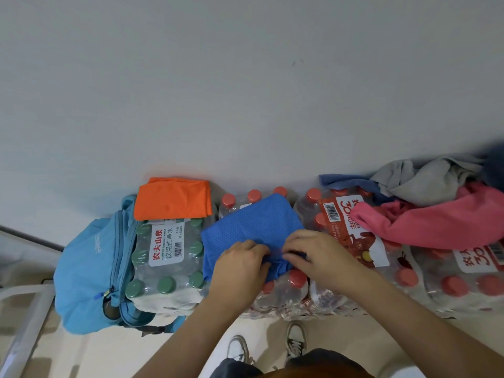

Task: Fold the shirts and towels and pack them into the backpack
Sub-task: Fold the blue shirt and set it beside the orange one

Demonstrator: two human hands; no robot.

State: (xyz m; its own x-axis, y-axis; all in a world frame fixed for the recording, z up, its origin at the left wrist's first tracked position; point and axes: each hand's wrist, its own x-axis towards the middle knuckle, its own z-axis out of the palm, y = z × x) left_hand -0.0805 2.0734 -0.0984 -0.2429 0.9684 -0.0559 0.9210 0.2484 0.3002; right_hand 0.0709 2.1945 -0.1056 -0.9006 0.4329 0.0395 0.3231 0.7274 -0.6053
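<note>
Mid-fold at frame centre, left hand (240, 266) and right hand (313, 255) pinch the blue cloth (253, 225) (backpack (87, 268) lies lower left); next probably means folding its edge over.

A mesh shirt (253, 225) lies under the left hand (240, 264) and right hand (316, 255), atop bottle packs (289, 293). Left of them stands another pack (166, 268), a folded cloth (173, 199) on its far end, the backpack (84, 268) beyond. To their right, loose cloths (436, 208) heap on more packs (463, 282).

The left hand (240, 264) and right hand (313, 255) hide the blue shirt's (251, 222) near edge, and right of that shirt the pink towel (436, 225) and a blurred dark cloth (495, 167) are cut off by the frame edge.
</note>
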